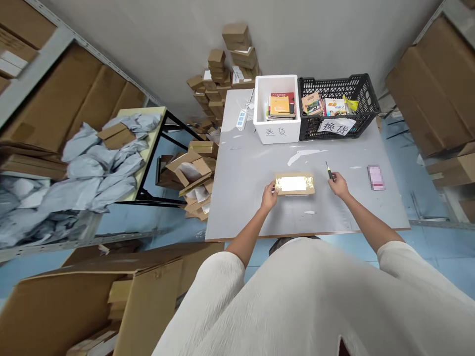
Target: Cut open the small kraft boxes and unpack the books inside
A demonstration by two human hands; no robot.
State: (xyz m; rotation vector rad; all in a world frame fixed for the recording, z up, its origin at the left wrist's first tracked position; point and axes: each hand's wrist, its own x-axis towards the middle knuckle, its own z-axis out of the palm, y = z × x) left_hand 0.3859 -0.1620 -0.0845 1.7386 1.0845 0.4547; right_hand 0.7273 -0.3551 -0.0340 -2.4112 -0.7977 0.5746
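A small brown cardboard box (295, 192) with a white label and shiny clear tape on top lies on the grey table (245, 207) in front of me. My left hand (269, 197) is closed on the box's left end, its fingertips partly hidden. To the right of the box, apart from it, my right hand (338, 185) is wrapped round a thin-bladed tool (329, 173) with a black and yellow handle. The tool's narrow metal tip points away from me, toward the back of the table.
A white foam bin (277, 133) and a black plastic crate (308, 131), both with books, stand at the table's back. A power strip (242, 119) lies left of them. A pink phone-sized item (376, 177) is at right. Opened boxes (191, 170) crowd the left side.
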